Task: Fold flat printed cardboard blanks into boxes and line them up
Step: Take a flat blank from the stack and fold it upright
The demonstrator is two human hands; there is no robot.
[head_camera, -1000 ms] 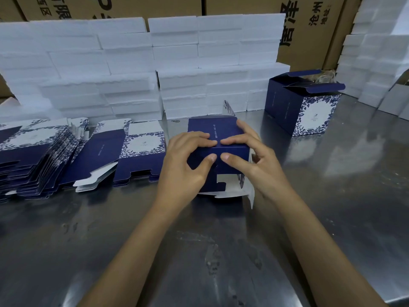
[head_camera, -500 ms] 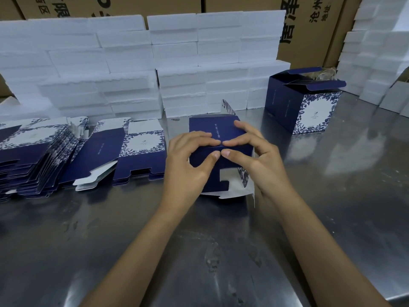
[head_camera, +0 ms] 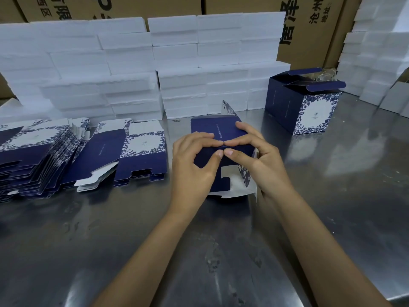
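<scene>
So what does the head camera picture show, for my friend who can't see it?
Two hands, left hand and right hand, pinch a half-folded dark blue box on a shiny metal table. Flat blanks lie left; a finished box stands right.

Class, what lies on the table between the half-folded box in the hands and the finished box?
Only bare steel table separates half-folded box from finished box, head view.

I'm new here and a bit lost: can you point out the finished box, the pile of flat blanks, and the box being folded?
Finished box (head_camera: pixel 314 111): head view, its white flowered front.
Flat blanks (head_camera: pixel 33 156): head view, top sheet of the pile.
Box being folded (head_camera: pixel 210 127): head view, its dark blue top panel.
</scene>
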